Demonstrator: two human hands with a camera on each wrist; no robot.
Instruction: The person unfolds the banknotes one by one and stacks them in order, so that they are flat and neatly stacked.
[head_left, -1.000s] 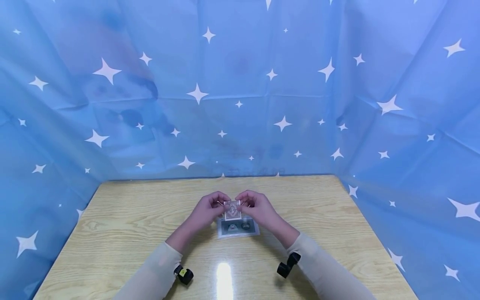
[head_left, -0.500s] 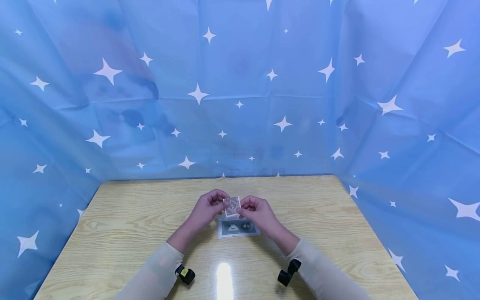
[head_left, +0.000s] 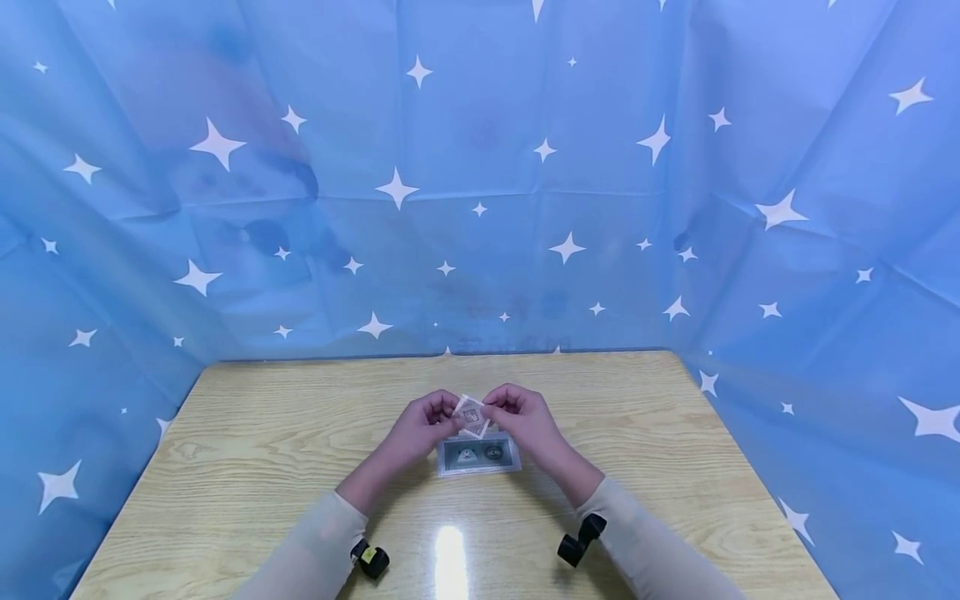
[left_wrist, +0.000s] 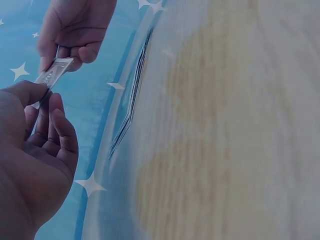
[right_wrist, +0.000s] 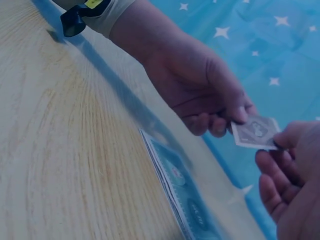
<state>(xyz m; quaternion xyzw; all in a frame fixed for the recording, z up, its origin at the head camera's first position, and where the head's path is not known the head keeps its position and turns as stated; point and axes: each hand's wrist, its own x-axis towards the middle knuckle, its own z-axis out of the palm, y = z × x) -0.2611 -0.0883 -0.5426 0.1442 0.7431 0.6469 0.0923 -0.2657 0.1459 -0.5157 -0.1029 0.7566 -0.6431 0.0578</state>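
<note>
Between my two hands, above the table, is a small square printed paper [head_left: 471, 415] with a white border, tilted like a diamond. I cannot tell whether it is a card or a folded note. My left hand [head_left: 420, 427] pinches its left side, the thumb on top in the left wrist view. My right hand [head_left: 528, 421] pinches the opposite side, as the right wrist view shows, with that paper [right_wrist: 257, 131] stretched between both thumbs. Just below the hands on the table lies a thin stack of printed, grey-green sheets [head_left: 480, 456] with white borders; its layered edge shows in the right wrist view.
A light wood-grain table [head_left: 285, 467] spreads around the hands. Behind it and at both sides hangs a blue cloth [head_left: 480, 167] with white stars. Each sleeve carries a black wrist camera, such as the left one [head_left: 371, 560]. A bright light reflection lies on the tabletop.
The square paper has turned in the hands, from upright to tilted slightly one way, then to the other into a diamond. The right hand dipped and rose again. The stack has stayed put.
</note>
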